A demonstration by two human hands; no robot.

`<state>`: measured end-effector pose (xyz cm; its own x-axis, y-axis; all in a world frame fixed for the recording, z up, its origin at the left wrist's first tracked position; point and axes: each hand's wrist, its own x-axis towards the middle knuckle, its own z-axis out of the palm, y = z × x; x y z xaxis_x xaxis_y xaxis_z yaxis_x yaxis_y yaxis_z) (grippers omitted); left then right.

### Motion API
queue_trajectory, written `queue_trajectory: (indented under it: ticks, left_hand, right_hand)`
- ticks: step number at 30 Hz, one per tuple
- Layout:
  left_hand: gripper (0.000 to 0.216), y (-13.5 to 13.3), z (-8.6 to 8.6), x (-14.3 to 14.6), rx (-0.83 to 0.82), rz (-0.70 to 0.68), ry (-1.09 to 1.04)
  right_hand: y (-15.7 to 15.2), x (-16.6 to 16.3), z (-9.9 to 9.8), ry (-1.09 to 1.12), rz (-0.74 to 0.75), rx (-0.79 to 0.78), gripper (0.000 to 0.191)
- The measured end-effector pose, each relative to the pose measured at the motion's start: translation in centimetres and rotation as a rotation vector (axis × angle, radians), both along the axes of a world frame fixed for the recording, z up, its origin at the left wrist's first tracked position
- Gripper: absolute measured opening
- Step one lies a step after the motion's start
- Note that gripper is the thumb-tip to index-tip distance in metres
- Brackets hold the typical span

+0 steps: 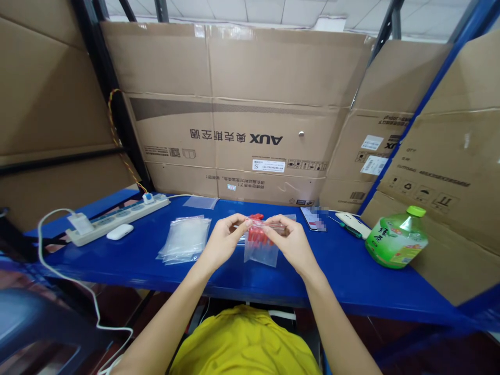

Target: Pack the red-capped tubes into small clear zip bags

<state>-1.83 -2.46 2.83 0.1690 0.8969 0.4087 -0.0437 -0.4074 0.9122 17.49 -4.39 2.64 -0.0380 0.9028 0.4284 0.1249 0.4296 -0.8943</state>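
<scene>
Both my hands pinch the upper edge of a small clear plastic bag (261, 256) over the middle of the blue table. Red items (260, 237) show through its film; their exact kind I cannot make out. My left hand (230, 234) grips the bag's left side with thumb and fingertips. On the other side, my right hand (288, 238) has its fingers closed on the right part of the same edge. Left of my hands lies a stack of clear plastic bags (185, 239). More red shows just behind the held bag, partly hidden by my fingers.
A white power strip (121, 216) and a white rounded case (120, 232) are at the left. Another flat bag (200, 202) lies at the back. To the right are a phone (312, 219), a green-handled tool (351, 229) and a green bottle (397, 239). Cardboard (242, 67) walls the back.
</scene>
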Motion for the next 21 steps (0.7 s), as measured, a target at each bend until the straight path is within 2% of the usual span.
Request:
queue_trajectory:
  ticks: [5,9,15,18,21]
  left_hand:
    - [0.022,-0.8,0.4,0.3,0.093,0.014,0.080]
    - [0.019,-1.2,0.7,0.6,0.150,0.031,0.119]
    - [0.018,-1.1,0.6,0.7,0.080,-0.032,0.070]
    - [0.021,-1.0,0.5,0.6,0.068,-0.036,0.088]
    - [0.021,-1.0,0.6,0.3,0.136,0.001,0.158]
  right_hand:
    - [-0.7,-0.3,0.1,0.043,0.088,-0.004,0.021]
    - [-0.8,-0.4,0.2,0.001,0.057,0.011,0.021]
    - [-0.7,0.0,0.3,-0.093,-0.016,0.061,0.018]
    - [-0.7,0.1,0.3,-0.092,0.012,0.072,0.020]
    - [-0.7,0.2,0.4,-0.074,0.059,0.044,0.022]
